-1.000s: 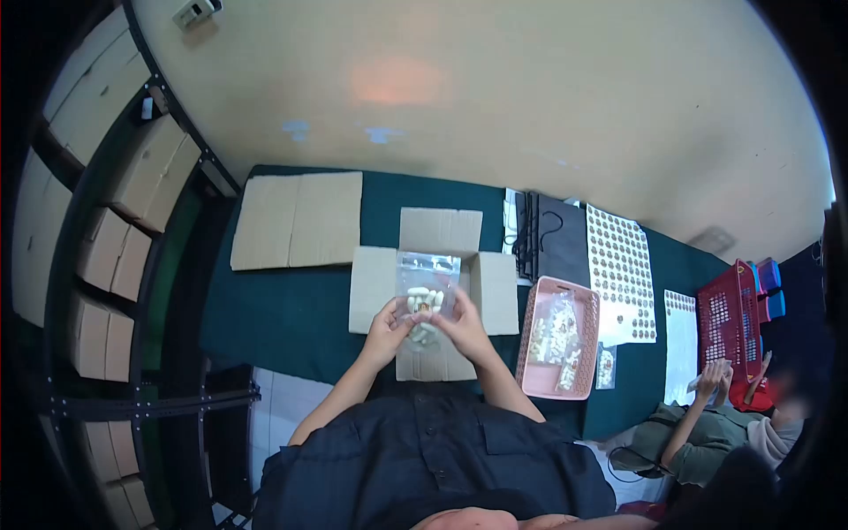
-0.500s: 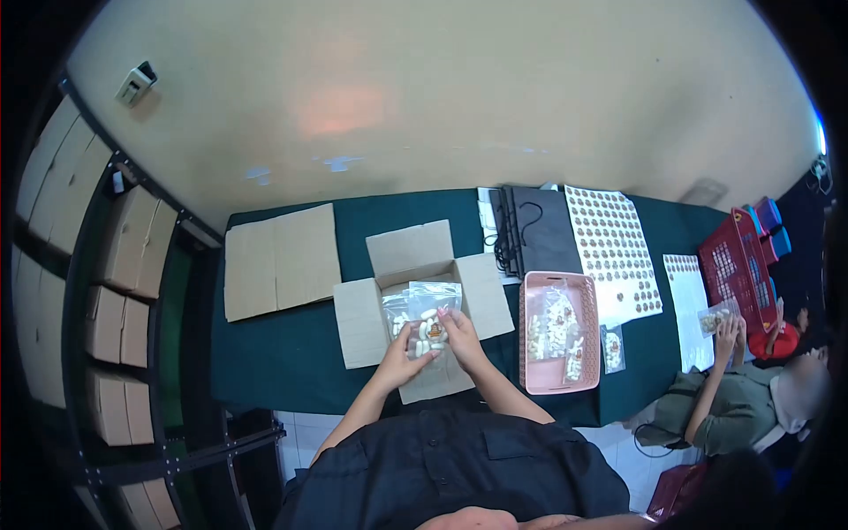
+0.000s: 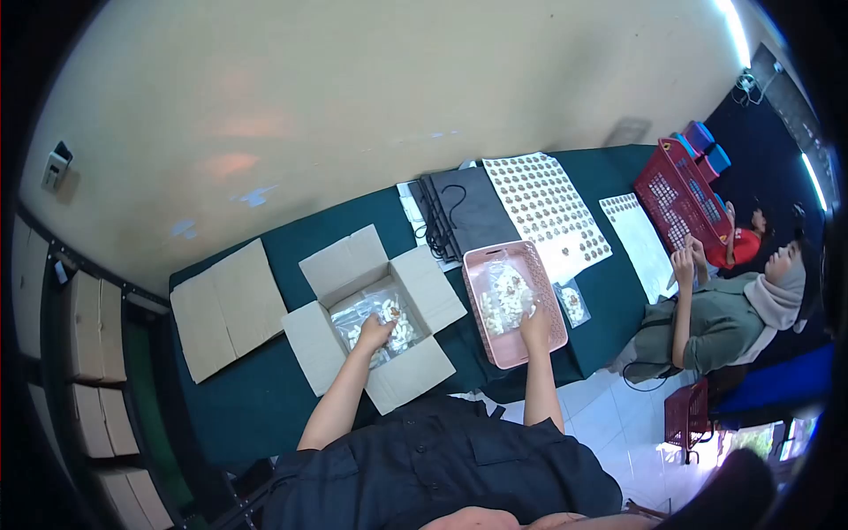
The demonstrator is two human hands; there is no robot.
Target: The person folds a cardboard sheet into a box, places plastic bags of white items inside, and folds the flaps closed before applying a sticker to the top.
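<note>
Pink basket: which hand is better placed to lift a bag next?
Likely the right hand: it reaches into the pink basket beside the bags; the left hand is inside the open carton.

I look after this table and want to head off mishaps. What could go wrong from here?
The left hand is on the carton bags inside the open carton: pressing hard might crumple them. The right hand is at the basket bags in the pink basket: lifting one could drag another along. A single bag lies outside the basket on the green cloth, so it might be overlooked or nudged.
</note>
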